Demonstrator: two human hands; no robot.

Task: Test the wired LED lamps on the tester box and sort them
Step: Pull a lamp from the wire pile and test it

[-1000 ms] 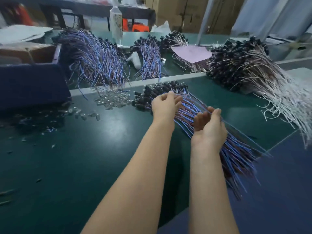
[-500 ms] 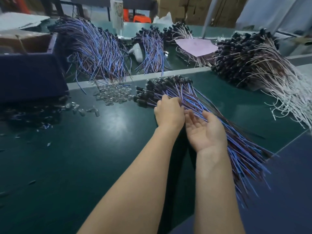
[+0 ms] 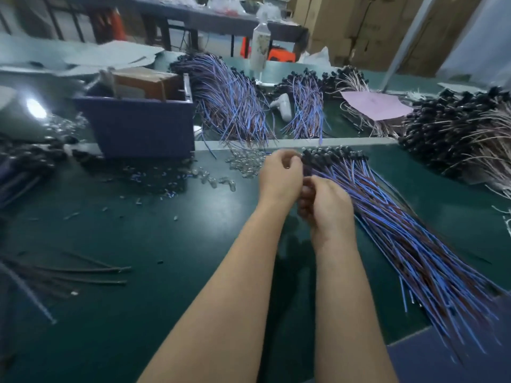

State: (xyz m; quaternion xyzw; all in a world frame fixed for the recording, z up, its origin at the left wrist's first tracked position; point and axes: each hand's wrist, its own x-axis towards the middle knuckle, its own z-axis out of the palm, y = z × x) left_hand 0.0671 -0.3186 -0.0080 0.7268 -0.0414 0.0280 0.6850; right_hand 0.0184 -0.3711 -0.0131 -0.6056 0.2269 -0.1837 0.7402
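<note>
A bundle of wired LED lamps (image 3: 392,228), with black heads and blue and red wires, lies fanned across the green table (image 3: 138,299), its heads pointing away from me. At the left edge of its head end, my left hand (image 3: 279,178) has its fingers curled and pinches among the black heads. My right hand (image 3: 329,208) sits just behind and beside it, fingers curled round some of the bundle's wires. What lies inside either hand is hidden.
A dark blue box (image 3: 138,125) stands at the back left, with clear lamp caps (image 3: 246,161) scattered before it. More blue-wired piles (image 3: 229,100) lie behind, and a white-wired pile (image 3: 464,139) at right. A bottle (image 3: 260,48), pink paper (image 3: 373,105) and loose dark wires (image 3: 69,272) are also here.
My view has swung left and up. My right hand turned from palm-up and open to curled on the wires, and my left hand's fingers curled at the lamp heads.
</note>
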